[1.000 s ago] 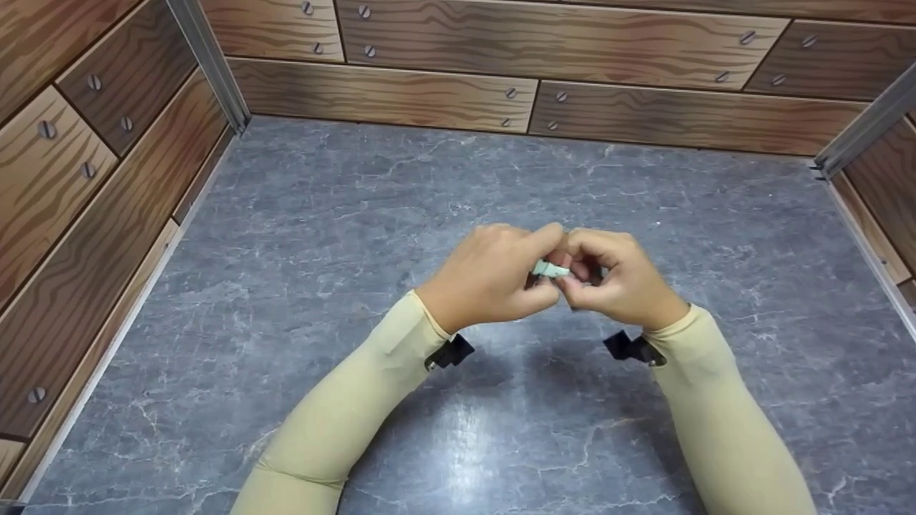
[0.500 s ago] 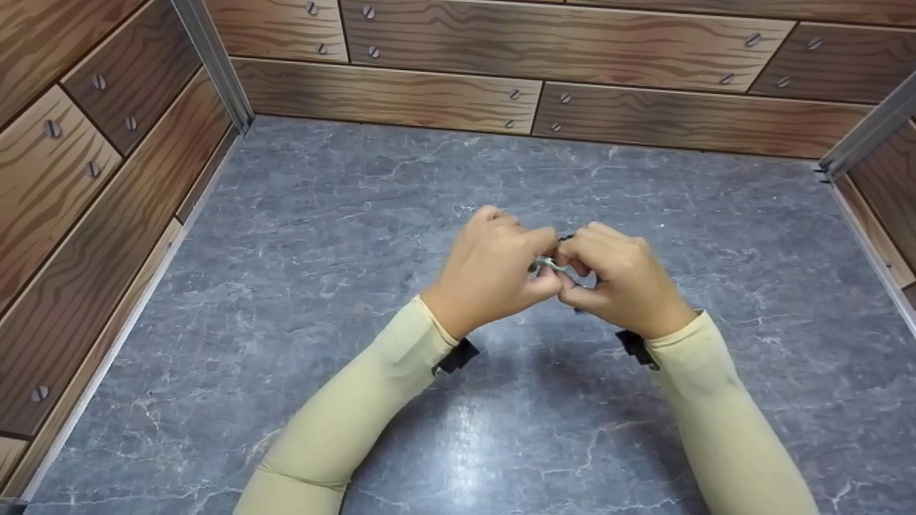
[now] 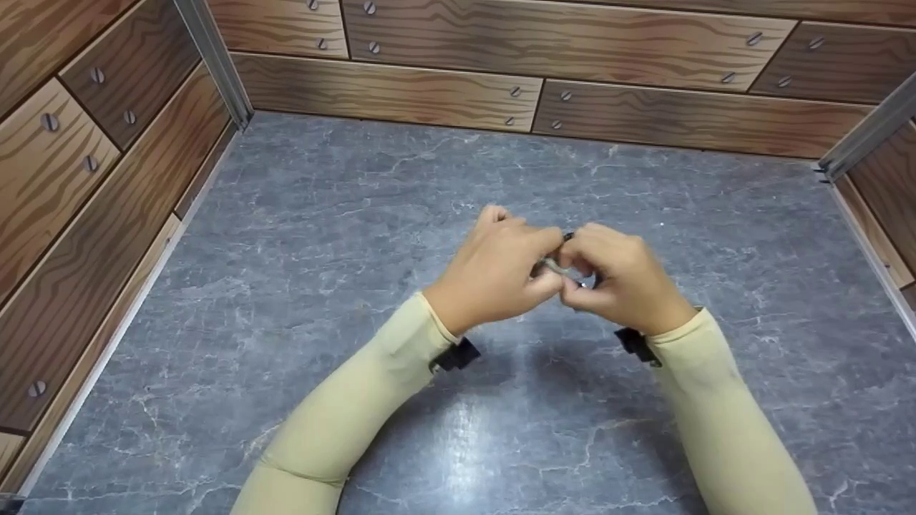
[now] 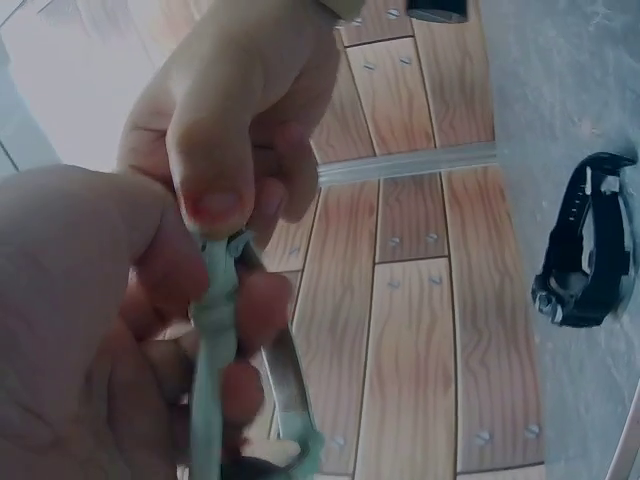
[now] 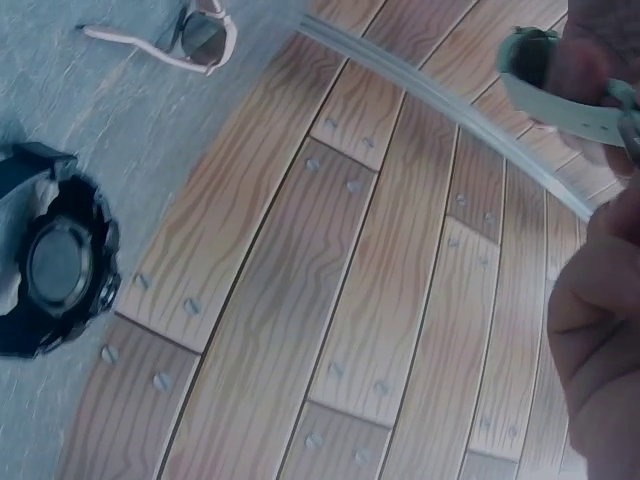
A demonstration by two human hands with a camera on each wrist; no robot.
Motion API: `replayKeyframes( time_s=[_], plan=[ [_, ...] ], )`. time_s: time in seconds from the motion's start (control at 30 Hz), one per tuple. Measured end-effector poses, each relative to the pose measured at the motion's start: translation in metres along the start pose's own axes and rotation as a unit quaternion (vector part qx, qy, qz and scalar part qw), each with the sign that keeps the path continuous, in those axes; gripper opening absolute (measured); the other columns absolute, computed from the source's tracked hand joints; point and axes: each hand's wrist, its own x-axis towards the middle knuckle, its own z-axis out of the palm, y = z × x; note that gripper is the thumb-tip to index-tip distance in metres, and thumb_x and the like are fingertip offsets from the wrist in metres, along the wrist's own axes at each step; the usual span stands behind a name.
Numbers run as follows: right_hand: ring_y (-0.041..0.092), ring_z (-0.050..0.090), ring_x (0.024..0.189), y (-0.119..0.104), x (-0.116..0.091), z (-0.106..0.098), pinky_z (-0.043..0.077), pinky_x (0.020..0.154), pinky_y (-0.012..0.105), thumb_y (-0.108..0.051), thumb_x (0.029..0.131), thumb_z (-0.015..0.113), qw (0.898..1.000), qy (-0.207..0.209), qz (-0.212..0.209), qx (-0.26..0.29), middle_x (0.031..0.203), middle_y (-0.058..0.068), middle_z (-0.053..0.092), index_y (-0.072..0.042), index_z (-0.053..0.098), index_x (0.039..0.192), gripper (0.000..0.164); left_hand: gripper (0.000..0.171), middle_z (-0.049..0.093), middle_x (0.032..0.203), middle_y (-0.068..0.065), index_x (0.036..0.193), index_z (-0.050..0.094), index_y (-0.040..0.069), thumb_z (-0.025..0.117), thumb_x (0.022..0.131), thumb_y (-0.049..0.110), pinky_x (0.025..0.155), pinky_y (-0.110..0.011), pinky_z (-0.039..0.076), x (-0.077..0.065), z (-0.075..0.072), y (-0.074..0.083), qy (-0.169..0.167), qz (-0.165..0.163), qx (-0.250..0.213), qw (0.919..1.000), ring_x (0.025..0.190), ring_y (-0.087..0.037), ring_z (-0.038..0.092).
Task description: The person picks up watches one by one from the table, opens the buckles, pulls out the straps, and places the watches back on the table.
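Held up over the table in both hands is a mint-green wristwatch (image 4: 212,345). My left hand (image 3: 497,272) grips its strap, fingers curled along it. My right hand (image 3: 621,279) pinches the strap's end, its thumb pressing close to the small metal buckle (image 4: 228,243) in the left wrist view. The hands meet almost fingertip to fingertip. Only a thin piece of strap (image 3: 557,267) shows between them in the head view. The right wrist view has the curved green band (image 5: 570,112) at its upper right, partly covered by fingers.
A black wristwatch (image 5: 75,262) lies on the grey marbled surface (image 5: 150,140) in the right wrist view, beside a pink-strapped watch (image 5: 205,45). The left wrist view has a black watch (image 4: 590,245) too. Wood-patterned walls (image 3: 401,89) enclose the table (image 3: 343,214).
My left hand has tilted slightly, its knuckles higher. The green strap between my fingers has turned and shows less, while a dark bit has appeared between the index fingers.
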Motion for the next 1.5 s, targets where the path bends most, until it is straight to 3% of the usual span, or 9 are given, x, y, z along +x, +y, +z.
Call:
replayKeyframes(
  time_s=[0.07, 0.23, 0.43, 0.63, 0.8, 0.93, 1.07, 1.27, 1.5],
  plan=[
    [0.008, 0.042, 0.065, 0.001, -0.001, -0.003, 0.032, 0.057, 0.018, 0.002, 0.078, 0.065, 1.0, 0.013, 0.011, 0.007, 0.07, 0.001, 0.051, -0.008, 0.065, 0.086, 0.013, 0.002, 0.054, 0.072, 0.009, 0.094, 0.058, 0.018, 0.06, 0.094, 0.018, 0.09, -0.035, 0.033, 0.001, -0.005, -0.003, -0.03, 0.008, -0.025, 0.9992, 0.069, -0.011, 0.044],
    [0.009, 0.045, 0.065, 0.001, -0.002, -0.012, 0.034, 0.057, 0.019, -0.007, 0.087, 0.068, 0.999, 0.033, 0.008, -0.024, 0.075, 0.003, 0.059, -0.006, 0.07, 0.091, 0.005, 0.015, 0.065, 0.091, 0.008, 0.118, 0.056, 0.014, 0.057, 0.105, 0.022, 0.094, -0.033, 0.038, 0.002, -0.013, -0.009, -0.068, 0.031, -0.069, 0.9948, 0.075, -0.008, 0.052],
    [0.015, 0.06, 0.069, -0.008, -0.001, -0.024, 0.049, 0.062, 0.025, -0.027, 0.105, 0.062, 0.993, -0.022, -0.023, -0.11, 0.089, 0.006, 0.07, -0.003, 0.077, 0.109, 0.028, 0.018, 0.069, 0.097, 0.004, 0.119, 0.058, 0.011, 0.055, 0.109, 0.026, 0.088, -0.031, 0.048, 0.002, -0.015, -0.012, -0.072, 0.034, -0.098, 0.992, 0.075, -0.009, 0.056],
    [0.013, 0.062, 0.068, -0.013, 0.0, -0.028, 0.052, 0.061, 0.028, -0.019, 0.108, 0.057, 0.988, -0.067, -0.035, -0.137, 0.092, 0.007, 0.072, -0.002, 0.074, 0.115, 0.026, 0.017, 0.069, 0.09, 0.003, 0.119, 0.06, 0.012, 0.06, 0.106, 0.023, 0.069, -0.025, 0.049, 0.002, -0.014, -0.014, -0.079, 0.029, -0.14, 0.9866, 0.067, -0.008, 0.054],
    [0.011, 0.05, 0.059, -0.014, 0.0, -0.02, 0.043, 0.049, 0.029, -0.001, 0.092, 0.058, 0.988, -0.021, -0.058, -0.143, 0.076, 0.006, 0.062, 0.0, 0.069, 0.097, 0.012, 0.018, 0.06, 0.073, 0.007, 0.111, 0.058, 0.014, 0.066, 0.094, 0.015, 0.054, -0.021, 0.041, 0.002, -0.011, -0.013, -0.078, 0.028, -0.168, 0.9824, 0.057, -0.005, 0.049],
    [0.01, 0.055, 0.063, -0.013, -0.001, -0.016, 0.046, 0.051, 0.027, 0.001, 0.084, 0.063, 0.989, -0.035, -0.042, -0.138, 0.077, 0.003, 0.062, -0.004, 0.064, 0.091, 0.009, 0.021, 0.053, 0.068, 0.008, 0.103, 0.057, 0.016, 0.068, 0.086, 0.01, 0.052, -0.022, 0.036, 0.003, -0.007, -0.015, -0.093, 0.009, -0.179, 0.9793, 0.055, -0.005, 0.044],
    [0.01, 0.053, 0.062, -0.013, -0.001, -0.012, 0.045, 0.05, 0.026, -0.002, 0.081, 0.064, 0.989, -0.045, -0.034, -0.137, 0.076, 0.001, 0.06, -0.008, 0.063, 0.086, 0.007, 0.021, 0.05, 0.068, 0.007, 0.096, 0.056, 0.016, 0.069, 0.082, 0.007, 0.052, -0.022, 0.034, 0.003, -0.003, -0.018, -0.1, 0.004, -0.193, 0.976, 0.057, -0.005, 0.043],
    [0.011, 0.041, 0.055, -0.015, 0.002, -0.005, 0.032, 0.043, 0.026, -0.004, 0.08, 0.056, 0.99, 0.001, -0.045, -0.135, 0.069, 0.0, 0.055, -0.01, 0.064, 0.076, 0.01, 0.017, 0.047, 0.065, 0.007, 0.088, 0.055, 0.016, 0.07, 0.082, 0.01, 0.05, -0.02, 0.034, 0.001, 0.0, -0.018, -0.084, 0.012, -0.235, 0.9684, 0.055, -0.003, 0.042],
    [0.009, 0.035, 0.055, -0.023, 0.006, 0.004, 0.029, 0.048, 0.024, 0.0, 0.08, 0.054, 0.993, 0.031, 0.005, -0.115, 0.063, -0.001, 0.046, -0.012, 0.057, 0.068, 0.017, 0.018, 0.045, 0.063, 0.006, 0.082, 0.051, 0.015, 0.068, 0.082, 0.008, 0.049, -0.022, 0.033, 0.002, -0.002, -0.018, -0.067, 0.008, -0.233, 0.9702, 0.053, -0.003, 0.039]
  ],
)
